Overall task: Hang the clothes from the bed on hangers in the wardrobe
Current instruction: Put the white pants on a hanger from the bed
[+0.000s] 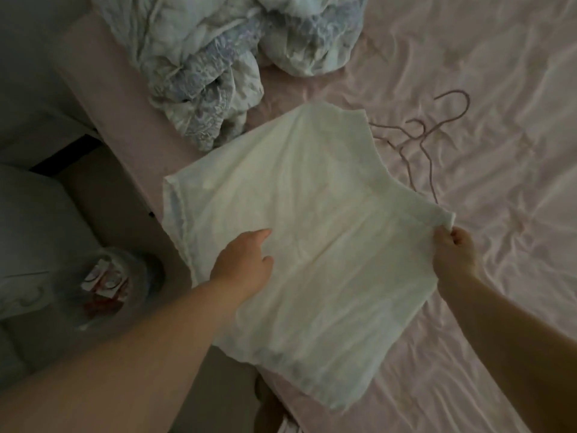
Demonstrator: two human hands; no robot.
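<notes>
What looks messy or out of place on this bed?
A crumpled bundle of pale patterned fabric sits bunched near the bed's edge, and thin hangers lie loose on the wrinkled sheet, partly under the white top that the right hand pinches.

white top [312, 232] spread flat, bed edge | wire hangers [427, 142] beside

The white top [296, 232] hides part of the hangers [427, 142].

The left hand [242, 265] lies flat with its fingers out straight. The right hand [454, 254] is curled tight, pinching with its thumb. Both bare arms reach forward.
</notes>
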